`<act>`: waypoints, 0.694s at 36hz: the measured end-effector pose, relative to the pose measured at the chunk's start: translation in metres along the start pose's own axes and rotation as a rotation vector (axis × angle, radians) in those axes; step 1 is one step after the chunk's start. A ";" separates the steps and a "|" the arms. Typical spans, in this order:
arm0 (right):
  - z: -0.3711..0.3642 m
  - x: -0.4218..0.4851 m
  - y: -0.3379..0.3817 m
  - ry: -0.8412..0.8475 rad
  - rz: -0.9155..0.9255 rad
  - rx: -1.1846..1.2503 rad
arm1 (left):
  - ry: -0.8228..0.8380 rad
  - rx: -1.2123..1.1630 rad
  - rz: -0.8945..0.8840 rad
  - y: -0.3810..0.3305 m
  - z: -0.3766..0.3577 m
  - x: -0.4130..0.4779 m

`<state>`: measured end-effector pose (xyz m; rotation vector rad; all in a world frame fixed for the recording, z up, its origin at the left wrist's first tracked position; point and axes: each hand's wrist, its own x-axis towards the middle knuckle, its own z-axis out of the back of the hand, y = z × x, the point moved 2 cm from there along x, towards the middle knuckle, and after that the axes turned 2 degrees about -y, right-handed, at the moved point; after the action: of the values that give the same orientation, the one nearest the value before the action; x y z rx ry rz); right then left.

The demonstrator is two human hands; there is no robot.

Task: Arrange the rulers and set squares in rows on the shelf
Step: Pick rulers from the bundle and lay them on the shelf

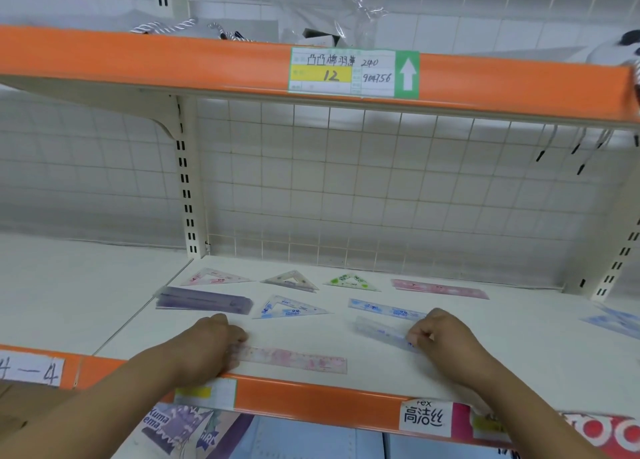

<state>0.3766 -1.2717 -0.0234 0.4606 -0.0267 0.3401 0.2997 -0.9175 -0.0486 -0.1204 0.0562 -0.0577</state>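
Observation:
On the white shelf [502, 361] lie a pink set square [213, 277], a grey set square [292, 281], a green set square [351, 282] and pink rulers [440, 288] in the back row. Closer lie a purple ruler stack [204, 302], a blue set square [289, 309] and a blue ruler [384, 309]. My left hand [207, 344] holds the left end of a pink ruler [298, 360] lying near the front edge. My right hand [440, 337] pinches the right end of a clear blue ruler [381, 332].
An orange upper shelf edge with a price label [353, 74] hangs overhead. A wire grid back panel [381, 188] closes the rear. More blue rulers [613, 321] lie at the far right. Packaged goods [180, 427] sit on the shelf below.

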 end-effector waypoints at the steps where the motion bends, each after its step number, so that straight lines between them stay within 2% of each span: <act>1: 0.001 0.002 0.000 -0.027 -0.011 0.016 | 0.005 0.006 0.004 0.000 0.000 0.000; 5: 0.006 0.007 0.004 -0.146 -0.047 0.129 | 0.001 0.008 0.006 0.001 0.000 -0.001; 9: 0.008 0.009 0.008 -0.191 -0.077 0.200 | -0.006 -0.033 0.012 0.002 -0.003 0.000; 19: -0.002 0.036 -0.001 -0.042 -0.030 -0.166 | -0.023 -0.034 0.008 -0.001 -0.001 -0.002; 25: -0.008 0.047 -0.005 0.037 -0.049 -0.173 | -0.025 -0.053 -0.045 -0.003 -0.001 -0.006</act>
<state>0.4221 -1.2575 -0.0278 0.2833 -0.0083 0.2958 0.2935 -0.9205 -0.0490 -0.1753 0.0302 -0.0996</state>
